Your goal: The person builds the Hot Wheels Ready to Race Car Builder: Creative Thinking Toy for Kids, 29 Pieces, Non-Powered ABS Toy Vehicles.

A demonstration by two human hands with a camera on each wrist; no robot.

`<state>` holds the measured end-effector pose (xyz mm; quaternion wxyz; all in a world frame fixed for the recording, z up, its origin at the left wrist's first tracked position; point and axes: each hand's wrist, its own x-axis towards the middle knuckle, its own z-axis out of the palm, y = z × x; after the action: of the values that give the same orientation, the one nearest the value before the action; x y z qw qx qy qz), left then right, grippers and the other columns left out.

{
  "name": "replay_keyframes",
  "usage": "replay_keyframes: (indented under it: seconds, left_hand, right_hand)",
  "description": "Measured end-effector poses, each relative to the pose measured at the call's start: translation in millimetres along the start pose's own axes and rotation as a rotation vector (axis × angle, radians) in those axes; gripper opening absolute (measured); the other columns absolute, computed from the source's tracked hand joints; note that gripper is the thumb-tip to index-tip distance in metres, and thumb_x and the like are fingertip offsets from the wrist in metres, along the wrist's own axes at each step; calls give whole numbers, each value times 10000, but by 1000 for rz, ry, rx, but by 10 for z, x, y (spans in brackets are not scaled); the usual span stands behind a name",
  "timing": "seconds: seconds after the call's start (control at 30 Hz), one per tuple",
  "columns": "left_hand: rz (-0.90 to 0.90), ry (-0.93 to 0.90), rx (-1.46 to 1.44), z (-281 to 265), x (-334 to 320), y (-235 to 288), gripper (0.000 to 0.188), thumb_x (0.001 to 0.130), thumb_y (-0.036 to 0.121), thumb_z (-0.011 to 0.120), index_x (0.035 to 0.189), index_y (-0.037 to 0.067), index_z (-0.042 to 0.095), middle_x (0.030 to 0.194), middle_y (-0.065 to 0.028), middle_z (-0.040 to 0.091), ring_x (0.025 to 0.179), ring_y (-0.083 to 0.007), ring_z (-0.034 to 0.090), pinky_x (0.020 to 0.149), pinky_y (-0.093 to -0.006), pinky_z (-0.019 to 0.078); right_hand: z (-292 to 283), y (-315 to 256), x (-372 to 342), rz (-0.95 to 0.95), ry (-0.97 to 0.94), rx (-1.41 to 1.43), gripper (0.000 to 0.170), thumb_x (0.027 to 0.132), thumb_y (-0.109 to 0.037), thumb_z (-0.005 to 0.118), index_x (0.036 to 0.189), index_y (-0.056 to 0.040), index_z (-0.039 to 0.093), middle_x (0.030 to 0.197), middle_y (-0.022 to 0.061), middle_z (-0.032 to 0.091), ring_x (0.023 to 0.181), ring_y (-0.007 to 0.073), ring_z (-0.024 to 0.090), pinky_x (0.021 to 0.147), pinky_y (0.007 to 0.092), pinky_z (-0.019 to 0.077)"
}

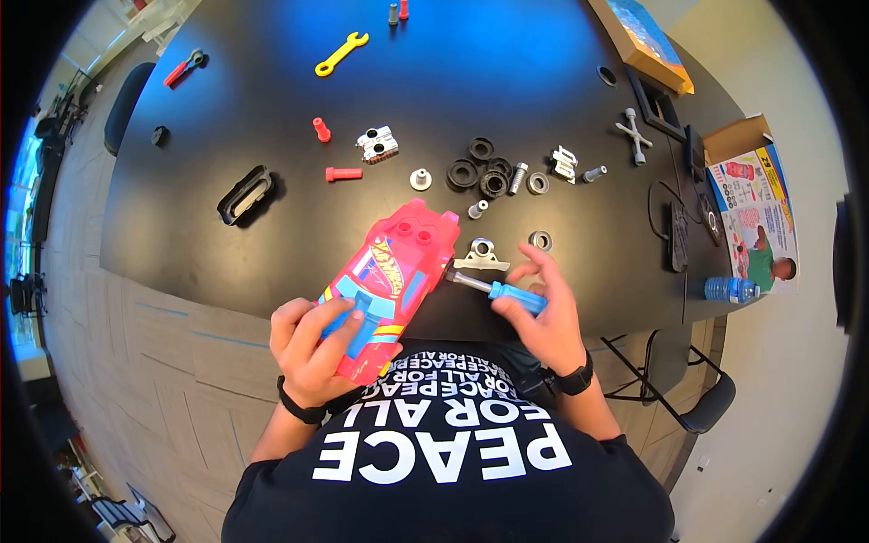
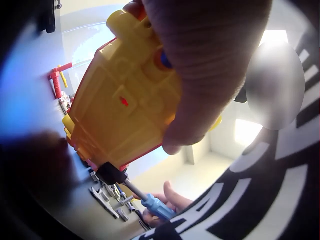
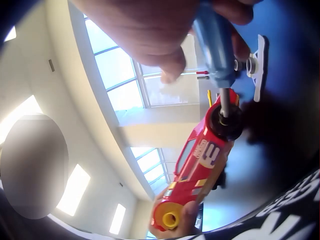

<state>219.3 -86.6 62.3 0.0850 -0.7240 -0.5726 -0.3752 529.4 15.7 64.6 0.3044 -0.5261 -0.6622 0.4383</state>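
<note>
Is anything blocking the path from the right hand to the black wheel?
Nothing visible. The right hand holds the screwdriver, whose shaft runs straight into the black wheel on the red toy car; its tip is hidden there.

From the head, one camera looks down and forward, taking in the black table (image 1: 281, 109) from farthest off. The left wrist's faces the toy car (image 1: 398, 262)'s yellow underside (image 2: 112, 100) up close; the right wrist's peers along the blue screwdriver (image 1: 518, 298) at its side. All three share car and screwdriver.
</note>
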Motion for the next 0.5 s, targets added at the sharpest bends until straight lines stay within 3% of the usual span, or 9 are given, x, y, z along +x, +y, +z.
replay_keyframes:
  seconds: [0.1, 0.13, 0.17, 0.23, 0.37, 0.5]
  left_hand:
    - [14, -14, 20, 0, -22, 16, 583, 655, 450, 1063, 1023, 77, 809, 1142, -75, 776, 985, -308, 616, 838, -438, 518]
    - [15, -9, 13, 5, -21, 20, 582, 655, 446, 1065, 1024, 76, 809, 1145, -75, 778, 988, -308, 619, 839, -437, 520]
    - [16, -11, 10, 4, -20, 18, 582, 655, 446, 1065, 1024, 76, 809, 1145, -75, 778, 988, -308, 619, 839, -437, 520]
    - [8, -18, 8, -6, -16, 7, 589, 649, 449, 1067, 1026, 75, 812, 1145, -75, 777, 986, -306, 620, 840, -439, 521]
    - [7, -20, 16, -7, -6, 34, 587, 647, 445, 1069, 1022, 74, 812, 1131, -75, 775, 987, -305, 622, 841, -440, 521]
    - [4, -19, 12, -9, 2, 30, 589, 646, 447, 1070, 1021, 73, 812, 1125, -75, 774, 986, -303, 622, 841, -439, 520]
  right_hand:
    - [32, 168, -9, 8, -27, 67, 580, 1002, -112, 832, 1514, 9, 588, 914, 73, 749, 839, 104, 699, 755, 278, 546]
    - [12, 201, 15, 223, -99, 213, 578, 1021, -107, 806, 1532, 15, 566, 917, 82, 760, 837, 113, 702, 782, 281, 549]
    - [15, 182, 2, 226, -96, 213, 578, 1021, -107, 806, 1532, 15, 566, 917, 82, 760, 837, 113, 702, 782, 281, 549]
    - [31, 121, -9, 61, -60, 32, 584, 1038, -98, 782, 1556, 22, 540, 961, 82, 767, 864, 117, 700, 809, 278, 550]
    - [69, 293, -52, 162, -120, 198, 580, 1054, -102, 764, 1569, 26, 530, 1008, 71, 761, 902, 113, 691, 811, 281, 547]
    - [105, 256, -65, 24, -42, 142, 576, 1060, -90, 753, 1577, 24, 524, 1034, 61, 756, 889, 115, 685, 805, 277, 542]
